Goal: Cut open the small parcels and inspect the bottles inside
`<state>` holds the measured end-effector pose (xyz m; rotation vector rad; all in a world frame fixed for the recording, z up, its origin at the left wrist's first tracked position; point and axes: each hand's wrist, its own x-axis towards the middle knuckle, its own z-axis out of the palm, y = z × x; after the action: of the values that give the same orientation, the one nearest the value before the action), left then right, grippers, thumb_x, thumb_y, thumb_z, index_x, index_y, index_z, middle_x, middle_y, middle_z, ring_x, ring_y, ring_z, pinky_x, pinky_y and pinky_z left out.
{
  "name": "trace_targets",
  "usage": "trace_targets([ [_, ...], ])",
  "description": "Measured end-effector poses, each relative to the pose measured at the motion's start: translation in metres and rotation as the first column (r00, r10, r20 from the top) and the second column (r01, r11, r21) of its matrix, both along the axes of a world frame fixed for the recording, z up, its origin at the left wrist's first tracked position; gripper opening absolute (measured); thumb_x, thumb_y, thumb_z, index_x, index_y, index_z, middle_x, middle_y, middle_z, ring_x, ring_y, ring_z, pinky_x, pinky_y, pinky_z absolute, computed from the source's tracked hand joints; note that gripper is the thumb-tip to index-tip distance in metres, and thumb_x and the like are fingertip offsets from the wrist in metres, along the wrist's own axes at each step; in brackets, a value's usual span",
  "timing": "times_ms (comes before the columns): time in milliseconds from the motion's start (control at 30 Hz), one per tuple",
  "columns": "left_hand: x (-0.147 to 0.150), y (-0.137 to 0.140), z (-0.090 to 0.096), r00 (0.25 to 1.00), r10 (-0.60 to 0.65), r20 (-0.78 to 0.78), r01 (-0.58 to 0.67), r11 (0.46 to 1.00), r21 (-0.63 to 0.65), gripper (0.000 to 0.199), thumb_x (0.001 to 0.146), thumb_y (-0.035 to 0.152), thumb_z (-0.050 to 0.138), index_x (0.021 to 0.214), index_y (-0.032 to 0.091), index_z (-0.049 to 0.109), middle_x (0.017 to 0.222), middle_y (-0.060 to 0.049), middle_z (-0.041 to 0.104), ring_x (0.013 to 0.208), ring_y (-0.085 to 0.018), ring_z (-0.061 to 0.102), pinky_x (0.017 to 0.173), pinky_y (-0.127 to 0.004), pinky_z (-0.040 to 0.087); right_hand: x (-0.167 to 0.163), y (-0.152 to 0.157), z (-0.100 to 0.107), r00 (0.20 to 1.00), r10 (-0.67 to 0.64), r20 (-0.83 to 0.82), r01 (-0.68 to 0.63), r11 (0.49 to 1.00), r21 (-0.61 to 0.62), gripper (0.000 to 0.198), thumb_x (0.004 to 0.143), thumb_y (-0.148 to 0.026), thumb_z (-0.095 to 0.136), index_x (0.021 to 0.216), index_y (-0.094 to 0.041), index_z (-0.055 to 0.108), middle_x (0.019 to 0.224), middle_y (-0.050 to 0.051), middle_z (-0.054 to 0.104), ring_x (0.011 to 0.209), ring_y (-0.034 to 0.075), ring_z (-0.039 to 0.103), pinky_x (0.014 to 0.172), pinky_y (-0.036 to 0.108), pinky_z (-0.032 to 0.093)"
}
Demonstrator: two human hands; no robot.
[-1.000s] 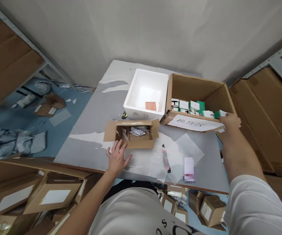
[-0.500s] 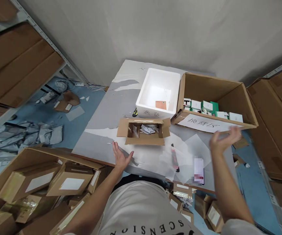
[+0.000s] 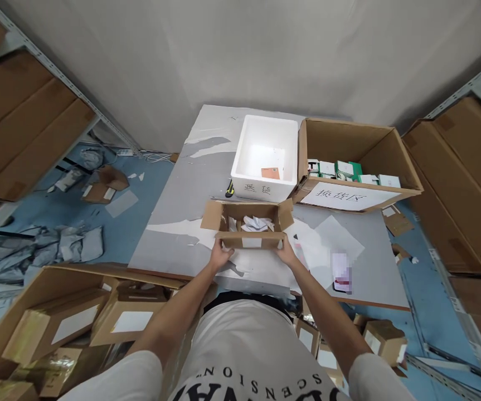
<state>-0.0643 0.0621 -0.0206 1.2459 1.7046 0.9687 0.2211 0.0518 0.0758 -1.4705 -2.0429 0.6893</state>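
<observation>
A small open cardboard box (image 3: 234, 240) is at the middle of the table, its flaps folded outward and its near side, with a white label, facing me. Crumpled white paper (image 3: 257, 224) lies inside. My left hand (image 3: 220, 254) grips its near left corner, fingers partly hidden under the box. My right hand (image 3: 285, 252) holds the near right corner in the same way. Just right of that hand lies a pink and black cutter (image 3: 299, 248), partly covered by a translucent sheet.
Behind the box stand a white foam box (image 3: 265, 190) holding an orange card and a large carton (image 3: 405, 190) of green-white packs. A yellow-black cutter (image 3: 229, 189), a phone (image 3: 340, 272) and translucent sheets (image 3: 335, 236) lie on the table (image 3: 169, 209). A bin of parcels (image 3: 52, 273) stands left.
Both hands came inward, the right one from beside the large carton, and took hold of the small cardboard box. Its labelled near side now shows. The view has shifted slightly.
</observation>
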Motion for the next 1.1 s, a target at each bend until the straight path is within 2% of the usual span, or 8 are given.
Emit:
trace_targets([
  [133,-0.003,-0.05,0.022,0.995,-0.077,0.067,0.072,0.994,0.08,0.064,0.068,0.033,0.068,0.125,0.015,0.046,0.124,-0.014,0.055,0.117,-0.027,0.055,0.099,-0.047,0.045,0.005,-0.043,-0.013,0.997,-0.049,-0.064,0.047,0.998,-0.032,0.039,0.092,-0.038,0.053,0.128,-0.022,0.051,0.125,0.009,0.056,0.107,0.021,0.059,0.088,0.042,0.053],
  [300,0.01,-0.082,0.059,0.985,-0.17,0.003,0.167,0.975,0.148,0.077,0.072,0.042,0.068,0.139,0.021,0.036,0.136,-0.014,0.047,0.124,-0.027,0.05,0.097,-0.043,0.048,0.027,-0.089,-0.032,0.915,-0.245,-0.322,0.194,0.964,-0.182,0.061,0.094,-0.053,0.034,0.15,-0.032,0.019,0.144,0.012,0.044,0.125,0.026,0.051,0.094,0.048,0.051],
  [433,0.03,-0.064,0.079,0.996,-0.072,-0.057,0.08,0.982,0.17,0.088,0.067,0.044,0.074,0.142,0.023,0.032,0.131,-0.014,0.05,0.114,-0.025,0.054,0.087,-0.039,0.053,0.029,-0.082,-0.028,0.823,-0.385,-0.418,0.289,0.917,-0.275,0.066,0.091,-0.059,0.038,0.147,-0.026,0.029,0.14,0.013,0.049,0.125,0.028,0.051,0.097,0.047,0.049],
  [567,0.04,-0.025,0.1,0.997,-0.008,-0.082,0.019,0.991,0.134,0.064,0.079,0.042,0.063,0.136,0.021,0.044,0.122,-0.012,0.058,0.096,-0.02,0.06,0.07,-0.03,0.054,0.032,-0.05,-0.007,0.757,-0.493,-0.429,0.379,0.866,-0.327,0.064,0.086,-0.057,0.049,0.137,-0.019,0.048,0.131,0.013,0.059,0.119,0.029,0.056,0.098,0.047,0.048],
  [767,0.036,0.016,0.103,0.961,-0.105,-0.257,0.114,0.993,0.02,0.057,0.085,0.04,0.054,0.138,0.019,0.046,0.111,-0.011,0.063,0.095,-0.024,0.062,0.088,-0.042,0.049,0.034,-0.015,-0.004,0.808,-0.51,-0.294,0.389,0.837,-0.384,0.053,0.08,-0.05,0.054,0.121,-0.017,0.063,0.114,0.01,0.069,0.093,0.025,0.066,0.09,0.044,0.05],
  [833,0.036,0.019,0.095,0.944,-0.12,-0.308,0.141,0.989,0.047,0.065,0.086,0.041,0.053,0.145,0.019,0.035,0.125,-0.015,0.056,0.114,-0.029,0.056,0.097,-0.046,0.044,0.029,-0.01,-0.013,0.828,-0.513,-0.227,0.409,0.829,-0.382,0.049,0.079,-0.047,0.055,0.117,-0.018,0.066,0.108,0.009,0.07,0.083,0.024,0.066,0.085,0.043,0.052],
  [933,0.039,0.018,0.087,0.86,-0.277,-0.43,0.343,0.935,0.084,0.097,0.07,0.052,0.071,0.149,0.019,0.025,0.153,-0.019,0.022,0.135,-0.041,0.031,0.105,-0.054,0.035,0.024,-0.003,-0.024,0.827,-0.544,-0.143,0.449,0.791,-0.415,0.044,0.08,-0.047,0.051,0.108,-0.018,0.069,0.098,0.008,0.072,0.075,0.022,0.065,0.079,0.041,0.053],
  [1100,0.047,0.041,0.091,0.612,-0.46,-0.643,0.513,0.85,-0.119,0.139,0.035,0.05,0.091,0.15,0.02,0.019,0.157,-0.022,-0.007,0.129,-0.05,0.032,0.1,-0.057,0.036,0.025,0.029,-0.026,0.823,-0.568,0.011,0.535,0.767,-0.355,0.04,0.085,-0.046,0.045,0.092,-0.018,0.072,0.095,0.009,0.072,0.087,0.022,0.064,0.084,0.035,0.048],
])
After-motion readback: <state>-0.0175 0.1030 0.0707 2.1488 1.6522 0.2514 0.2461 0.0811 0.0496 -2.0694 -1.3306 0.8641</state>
